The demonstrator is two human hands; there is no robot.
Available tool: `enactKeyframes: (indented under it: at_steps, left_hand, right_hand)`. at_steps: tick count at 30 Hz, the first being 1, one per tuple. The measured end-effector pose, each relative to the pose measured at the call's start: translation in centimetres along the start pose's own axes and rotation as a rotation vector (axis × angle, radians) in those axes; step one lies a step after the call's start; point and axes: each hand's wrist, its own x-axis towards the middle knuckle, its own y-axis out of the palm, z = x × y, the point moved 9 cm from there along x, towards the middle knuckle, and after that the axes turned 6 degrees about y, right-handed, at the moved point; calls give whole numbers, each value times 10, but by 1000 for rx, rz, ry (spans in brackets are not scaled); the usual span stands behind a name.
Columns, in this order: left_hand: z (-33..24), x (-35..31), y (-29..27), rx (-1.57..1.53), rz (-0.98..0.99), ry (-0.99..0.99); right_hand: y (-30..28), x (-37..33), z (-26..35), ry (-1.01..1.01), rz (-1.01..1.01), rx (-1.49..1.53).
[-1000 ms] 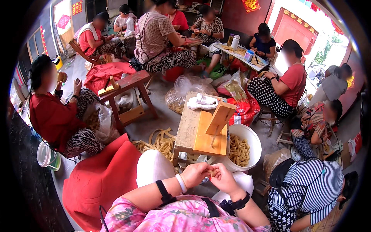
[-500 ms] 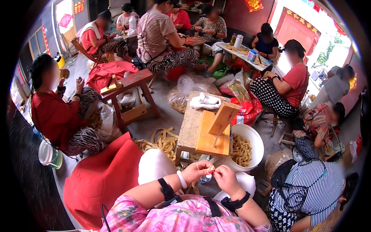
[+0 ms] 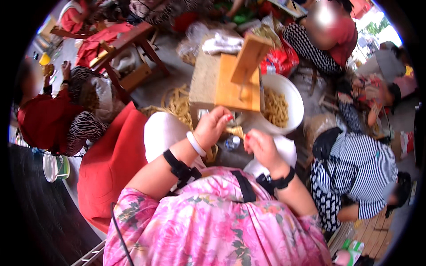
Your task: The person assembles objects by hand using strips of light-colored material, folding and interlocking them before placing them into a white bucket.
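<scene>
Over my lap, a small tan folded strip [image 3: 235, 131] stretches between my two hands, somewhat blurred. My left hand [image 3: 210, 127], with a white bangle at its wrist, is closed in a pinch at the strip's left end. At the other end, the fingers of my right hand [image 3: 264, 149] are closed against it. Just beyond the hands stands a worn wooden bench [image 3: 202, 84]. On it sits a wooden block device [image 3: 226, 86] with a tilted upright board [image 3: 251, 57]. Right of the bench, a white bucket [image 3: 294, 99] holds many similar tan pieces [image 3: 275, 108].
Long tan strips [image 3: 177, 104] lie on the floor left of the bench. A white cloth [image 3: 222, 43] rests on its far end. Red cloth [image 3: 111, 164] drapes at my left. People sit close by, one in red [image 3: 51, 122] and one in stripes [image 3: 364, 164].
My view has tipped downward, so the far people leave the frame. My hands have drawn slightly apart, and more of the tan strip shows between them.
</scene>
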Motion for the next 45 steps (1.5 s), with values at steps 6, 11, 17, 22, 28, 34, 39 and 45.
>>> enactKeyframes:
  at_steps: [6,11,17,22,28,34,39,45]
  left_hand:
    - [-34,-7,19,196,114,177]
    - [1,1,-1,93,98,3]
    - [27,11,2,-182,466,-279]
    - [20,67,-17,-22,186,-159]
    - [13,97,-29,659,-92,128]
    - [0,48,-6,187,139,-34]
    - [-5,1,26,-609,470,-287]
    - [26,-35,19,-840,504,-457]
  right_hand:
    - [1,1,49,-248,-36,-62]
    - [1,7,41,-184,-32,-141]
    - [-25,33,43,-321,-241,-295]
    - [-50,72,44,-321,-389,-302]
    - [-54,108,0,-243,-473,-599]
    - [-63,51,60,-587,-476,-453]
    - [-5,15,79,-625,-211,-436]
    - [-25,3,69,-558,-256,-605]
